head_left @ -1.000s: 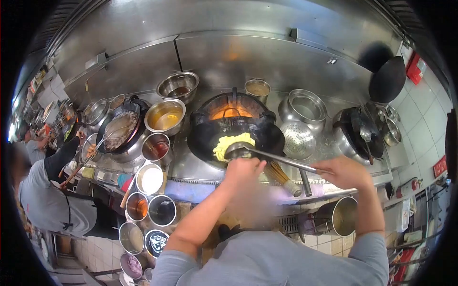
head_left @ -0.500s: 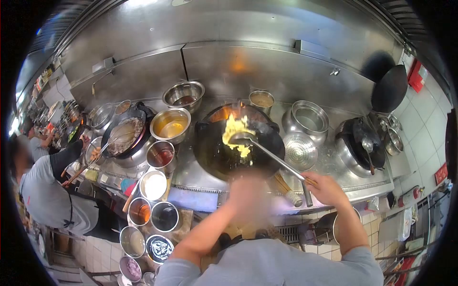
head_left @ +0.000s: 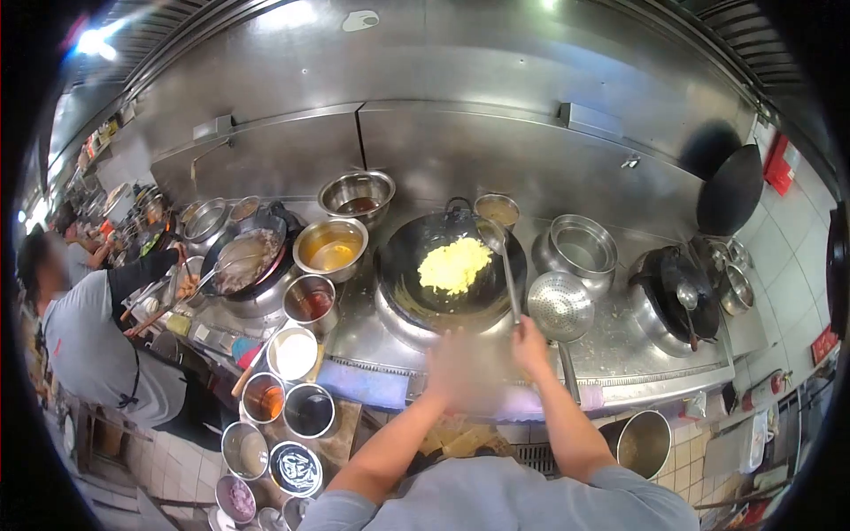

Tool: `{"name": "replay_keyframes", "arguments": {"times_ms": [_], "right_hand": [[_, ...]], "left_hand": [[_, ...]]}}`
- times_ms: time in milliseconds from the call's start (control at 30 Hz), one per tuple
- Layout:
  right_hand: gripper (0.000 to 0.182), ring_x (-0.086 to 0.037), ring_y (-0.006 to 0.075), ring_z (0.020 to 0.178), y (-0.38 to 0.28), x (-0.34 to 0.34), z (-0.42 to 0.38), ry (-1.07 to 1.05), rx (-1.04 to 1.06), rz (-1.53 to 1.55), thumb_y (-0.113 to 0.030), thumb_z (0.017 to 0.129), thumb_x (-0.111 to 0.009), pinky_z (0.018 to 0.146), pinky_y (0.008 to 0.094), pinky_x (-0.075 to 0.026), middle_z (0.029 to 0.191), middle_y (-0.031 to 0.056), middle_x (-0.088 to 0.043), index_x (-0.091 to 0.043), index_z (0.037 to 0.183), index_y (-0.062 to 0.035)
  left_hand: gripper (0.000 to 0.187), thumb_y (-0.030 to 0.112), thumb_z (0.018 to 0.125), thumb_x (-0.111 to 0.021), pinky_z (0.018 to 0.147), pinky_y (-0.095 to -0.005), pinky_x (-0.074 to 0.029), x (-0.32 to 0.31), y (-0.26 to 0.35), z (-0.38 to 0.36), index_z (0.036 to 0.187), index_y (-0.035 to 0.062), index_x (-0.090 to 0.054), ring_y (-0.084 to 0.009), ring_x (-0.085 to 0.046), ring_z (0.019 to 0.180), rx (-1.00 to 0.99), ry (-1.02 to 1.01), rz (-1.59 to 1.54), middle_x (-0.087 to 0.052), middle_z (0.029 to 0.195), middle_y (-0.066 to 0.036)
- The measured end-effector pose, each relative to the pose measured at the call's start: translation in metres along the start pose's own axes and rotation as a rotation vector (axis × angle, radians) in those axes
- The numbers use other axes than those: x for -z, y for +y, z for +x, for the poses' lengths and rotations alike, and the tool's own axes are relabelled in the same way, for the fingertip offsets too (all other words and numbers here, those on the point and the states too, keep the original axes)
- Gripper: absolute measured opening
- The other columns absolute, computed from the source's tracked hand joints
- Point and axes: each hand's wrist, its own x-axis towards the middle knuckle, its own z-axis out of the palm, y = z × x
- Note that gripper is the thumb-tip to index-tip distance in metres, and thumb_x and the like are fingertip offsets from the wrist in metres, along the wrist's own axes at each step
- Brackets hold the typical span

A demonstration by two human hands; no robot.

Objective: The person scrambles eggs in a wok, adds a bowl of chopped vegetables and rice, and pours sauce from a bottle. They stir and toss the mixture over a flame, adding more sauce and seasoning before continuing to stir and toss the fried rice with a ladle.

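My right hand (head_left: 530, 346) is closed around the long handle of a metal ladle (head_left: 507, 265). The ladle's bowl rests by the right side of a black wok (head_left: 403, 257), touching or just above the rim. Yellow scrambled egg (head_left: 455, 265) lies in one soft heap in the middle of the wok. My left hand (head_left: 453, 365) is at the wok's near edge, blurred. Its fingers are smeared, so I cannot make out their grip.
Right of the wok lie a perforated strainer (head_left: 560, 306) and a pot (head_left: 583, 245); a second wok (head_left: 680, 288) stands farther right. Steel bowls, including one of oil (head_left: 330, 250), crowd the left. A co-worker (head_left: 115, 336) handles a wok (head_left: 243, 261) there.
Egg that was in the air over the wok now lies gathered inside it. The wok sits flatter and the flames behind it are gone. My right hand and ladle shifted; the ladle's bowl moved right.
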Motion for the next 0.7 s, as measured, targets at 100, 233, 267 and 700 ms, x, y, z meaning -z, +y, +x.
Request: {"name": "replay_keyframes", "arguments": {"times_ms": [100,233,267,700], "right_hand": [[0.048,-0.065,0.0356,0.076,-0.019,-0.009,0.008,-0.362,-0.309,0.326,-0.018,0.09,-0.053,0.067,0.0448,-0.051,0.09,0.0245,-0.064,-0.036,0.134,-0.0077],[0.034,-0.059,0.021,0.063,0.009,0.025,0.013,-0.238,0.471,-0.011,-0.019,0.093,-0.053,0.049,0.0346,-0.047,0.084,0.0138,-0.06,-0.043,0.125,-0.0125],[0.034,-0.059,0.021,0.063,-0.003,0.04,0.006,-0.263,0.502,0.001,-0.019,0.093,-0.053,0.049,0.0346,-0.047,0.084,0.0138,-0.06,-0.043,0.125,-0.0125],[0.035,-0.059,0.0314,0.064,0.045,0.033,0.08,-0.562,0.061,0.309,-0.011,0.09,-0.05,0.055,0.0419,-0.048,0.084,0.0171,-0.059,-0.04,0.124,-0.0153]], "left_hand": [[0.055,0.048,0.08,-0.064,0.109,-0.0633,-0.018,-0.003,0.0,0.0,0.127,0.0215,-0.059,-0.0292,-0.005,0.146,0.016,0.021,0.11,-0.005,0.159,-0.006],[0.055,0.049,0.08,-0.064,0.109,-0.0641,-0.018,0.033,0.019,0.001,0.13,0.0277,-0.056,-0.0323,-0.008,0.145,0.146,-0.182,-0.006,-0.003,0.159,-0.004],[0.055,0.049,0.08,-0.064,0.109,-0.0641,-0.018,0.043,0.025,-0.003,0.13,0.0277,-0.056,-0.0323,-0.008,0.145,0.184,-0.166,-0.005,-0.003,0.159,-0.004],[0.045,0.042,0.087,-0.059,0.098,-0.0384,-0.043,-0.126,0.057,-0.208,0.124,0.0162,-0.06,-0.0318,-0.056,0.115,0.709,-0.172,-0.662,-0.061,0.122,-0.015]]}}
